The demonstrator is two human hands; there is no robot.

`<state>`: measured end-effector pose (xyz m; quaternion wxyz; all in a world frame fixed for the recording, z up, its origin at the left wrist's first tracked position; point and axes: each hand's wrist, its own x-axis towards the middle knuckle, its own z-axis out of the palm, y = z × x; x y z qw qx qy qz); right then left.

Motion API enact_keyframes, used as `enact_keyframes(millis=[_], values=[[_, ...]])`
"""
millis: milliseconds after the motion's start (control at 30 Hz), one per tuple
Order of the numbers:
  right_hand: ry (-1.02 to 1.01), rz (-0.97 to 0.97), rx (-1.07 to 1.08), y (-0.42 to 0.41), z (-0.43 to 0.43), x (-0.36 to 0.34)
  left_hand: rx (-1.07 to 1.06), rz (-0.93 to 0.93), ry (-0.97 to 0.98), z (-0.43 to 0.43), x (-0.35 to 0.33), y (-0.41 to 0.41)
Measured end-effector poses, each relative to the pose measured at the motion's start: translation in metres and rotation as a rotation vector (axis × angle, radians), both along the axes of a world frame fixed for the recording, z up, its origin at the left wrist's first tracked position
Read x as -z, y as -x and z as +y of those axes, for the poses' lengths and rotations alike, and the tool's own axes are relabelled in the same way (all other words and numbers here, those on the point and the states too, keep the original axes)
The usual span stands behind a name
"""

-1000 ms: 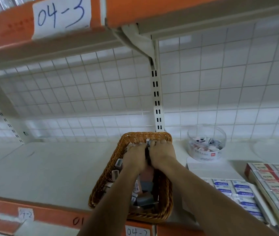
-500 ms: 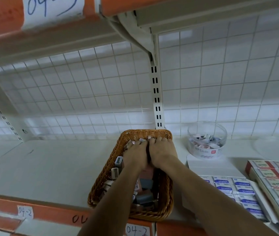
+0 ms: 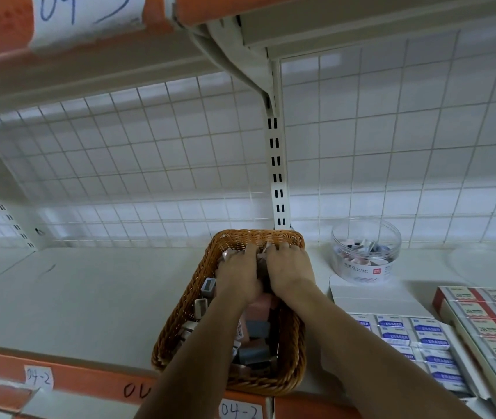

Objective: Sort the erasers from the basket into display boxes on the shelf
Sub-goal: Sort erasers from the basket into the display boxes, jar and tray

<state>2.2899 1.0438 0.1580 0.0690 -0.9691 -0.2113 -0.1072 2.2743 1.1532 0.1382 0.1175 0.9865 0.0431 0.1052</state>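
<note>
Hands lay together side by side, left hand (image 3: 237,275) and right hand (image 3: 290,267) dug into the far end of the brown woven wicker basket (image 3: 180,323), seemingly to scoop its pink and grey erasers (image 3: 257,328); actual grip hidden; blue-labelled display boxes (image 3: 376,299) waited alongside.

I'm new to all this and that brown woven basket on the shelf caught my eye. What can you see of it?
The basket is rectangular, woven of brown wicker-like strands with a braided rim. It sits flat on the pale shelf, its near end at the shelf's front edge. Inside lie loose erasers in pink, grey and white. The left hand and right hand reach into its far end, fingers down among the erasers.
</note>
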Motion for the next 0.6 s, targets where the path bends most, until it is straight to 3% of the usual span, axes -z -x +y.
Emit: enact_keyframes(millis=[333, 600], values=[[-0.543, -0.017, 0.001, 0.004, -0.012, 0.001, 0.013, -0.188, 0.263, -0.011, -0.013, 0.009], [-0.812, -0.132, 0.067, 0.001, -0.063, 0.001, 0.141, -0.215, 0.243, -0.028, -0.024, 0.017]])
